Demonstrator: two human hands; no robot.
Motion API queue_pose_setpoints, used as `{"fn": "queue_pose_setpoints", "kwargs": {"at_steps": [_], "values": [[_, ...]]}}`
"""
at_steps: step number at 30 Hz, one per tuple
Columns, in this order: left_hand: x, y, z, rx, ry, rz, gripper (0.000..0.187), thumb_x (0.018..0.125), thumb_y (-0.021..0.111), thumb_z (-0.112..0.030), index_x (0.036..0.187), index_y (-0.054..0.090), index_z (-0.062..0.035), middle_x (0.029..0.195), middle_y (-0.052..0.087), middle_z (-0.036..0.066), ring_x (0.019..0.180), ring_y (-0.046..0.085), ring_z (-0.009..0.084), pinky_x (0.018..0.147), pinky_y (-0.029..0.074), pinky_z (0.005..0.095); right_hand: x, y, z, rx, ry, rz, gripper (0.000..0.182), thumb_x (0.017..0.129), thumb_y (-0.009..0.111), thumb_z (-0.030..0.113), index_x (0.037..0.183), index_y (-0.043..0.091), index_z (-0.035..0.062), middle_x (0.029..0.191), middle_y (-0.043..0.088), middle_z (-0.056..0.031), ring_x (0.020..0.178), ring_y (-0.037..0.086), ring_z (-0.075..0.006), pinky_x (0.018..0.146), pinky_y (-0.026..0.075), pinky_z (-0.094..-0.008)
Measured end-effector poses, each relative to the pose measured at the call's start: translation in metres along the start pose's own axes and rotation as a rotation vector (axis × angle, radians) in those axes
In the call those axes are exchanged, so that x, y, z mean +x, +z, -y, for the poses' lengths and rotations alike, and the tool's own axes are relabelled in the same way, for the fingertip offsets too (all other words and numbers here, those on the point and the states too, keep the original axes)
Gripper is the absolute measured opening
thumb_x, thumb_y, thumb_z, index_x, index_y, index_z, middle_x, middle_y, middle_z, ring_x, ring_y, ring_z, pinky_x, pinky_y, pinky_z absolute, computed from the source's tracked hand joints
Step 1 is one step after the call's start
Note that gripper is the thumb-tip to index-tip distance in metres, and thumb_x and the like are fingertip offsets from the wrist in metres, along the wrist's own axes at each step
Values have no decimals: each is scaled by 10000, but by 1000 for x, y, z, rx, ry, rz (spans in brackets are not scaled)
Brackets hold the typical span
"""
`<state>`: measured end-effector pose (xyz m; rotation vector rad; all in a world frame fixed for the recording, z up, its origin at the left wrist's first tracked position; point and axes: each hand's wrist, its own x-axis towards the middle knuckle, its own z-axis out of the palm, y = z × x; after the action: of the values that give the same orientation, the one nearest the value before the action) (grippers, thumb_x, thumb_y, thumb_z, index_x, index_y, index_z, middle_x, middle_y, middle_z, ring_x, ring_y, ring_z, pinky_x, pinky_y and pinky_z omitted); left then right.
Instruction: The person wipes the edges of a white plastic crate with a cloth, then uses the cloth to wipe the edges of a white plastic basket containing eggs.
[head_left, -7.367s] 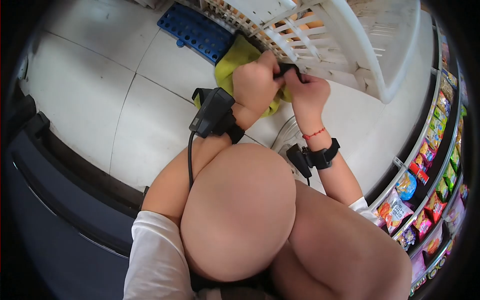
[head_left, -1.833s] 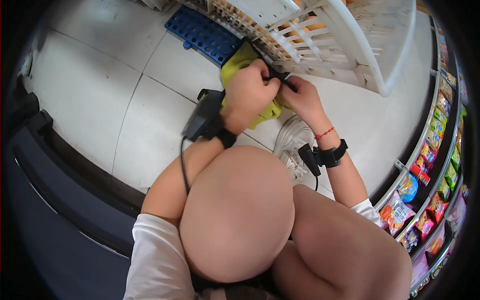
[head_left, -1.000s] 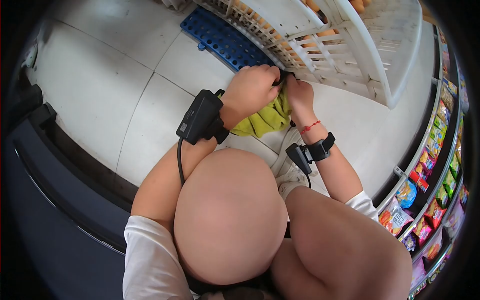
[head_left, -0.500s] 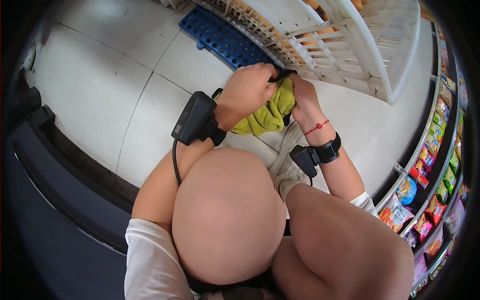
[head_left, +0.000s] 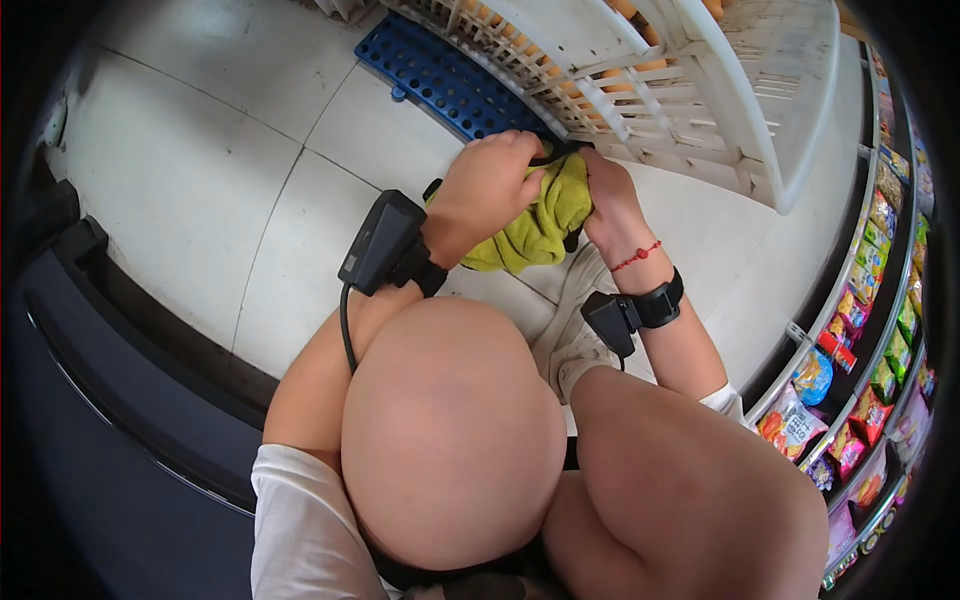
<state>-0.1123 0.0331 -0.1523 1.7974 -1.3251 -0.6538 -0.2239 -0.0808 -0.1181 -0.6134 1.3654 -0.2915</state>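
Left hand [head_left: 488, 180]: on green cloth [head_left: 540, 228]; grip cannot be told;
Right hand [head_left: 612, 195]: at cloth's edge, fingers hidden; grip unclear;
White crate [head_left: 737, 105]: just beyond.

Green cloth [head_left: 548, 215] in right grip [head_left: 610, 198]

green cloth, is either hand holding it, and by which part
The green cloth seems held between both hands: left hand at its upper left by the black strip, right hand at its right side. The exact grip is hidden.
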Motion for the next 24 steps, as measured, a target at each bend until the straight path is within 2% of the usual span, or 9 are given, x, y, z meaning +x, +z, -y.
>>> {"fn": "queue_pose_setpoints", "kwargs": {"at_steps": [7,12,15,18,22,24], "values": [[-1,2,-1,4,-15,14,258,831,628,-185,997,584,7,965,628,195,929,587,388,813,471,439,16,-9,-12,-199,-95,31,174,903,541,105,890,591,-62,840,597,-110,710,586,-192,591,477,-358],[-1,3,-2,9,-24,-7,240,830,625,-181,974,585,7,947,629,197,917,587,391,808,468,446,14,-3,-13,-44,-51,-49,178,903,531,113,927,580,-56,847,594,-119,707,586,-220,602,474,-366],[0,4,-2,35,-26,-17,233,829,624,-179,967,584,4,938,628,198,914,585,391,810,466,447,13,2,-9,-64,-12,-91,183,915,514,125,942,576,-45,859,594,-119,704,586,-236,608,478,-379],[-1,4,0,14,-45,-15,230,829,622,-179,964,584,4,938,627,200,920,582,391,814,465,447,13,-4,-8,78,69,-53,183,931,496,131,946,578,-32,878,602,-116,731,598,-244,625,490,-391],[-1,5,-2,29,-44,-26,233,831,619,-178,968,582,6,935,624,202,918,581,391,814,465,447,20,-5,-14,-40,38,-76,189,946,477,132,962,575,-29,895,613,-120,762,613,-244,642,501,-393],[-2,5,-1,31,-45,-33,235,831,619,-179,971,582,6,932,623,202,916,581,392,814,465,447,23,-11,-14,96,87,23,195,949,473,135,967,572,-32,903,614,-119,769,615,-244,655,503,-386]]}}
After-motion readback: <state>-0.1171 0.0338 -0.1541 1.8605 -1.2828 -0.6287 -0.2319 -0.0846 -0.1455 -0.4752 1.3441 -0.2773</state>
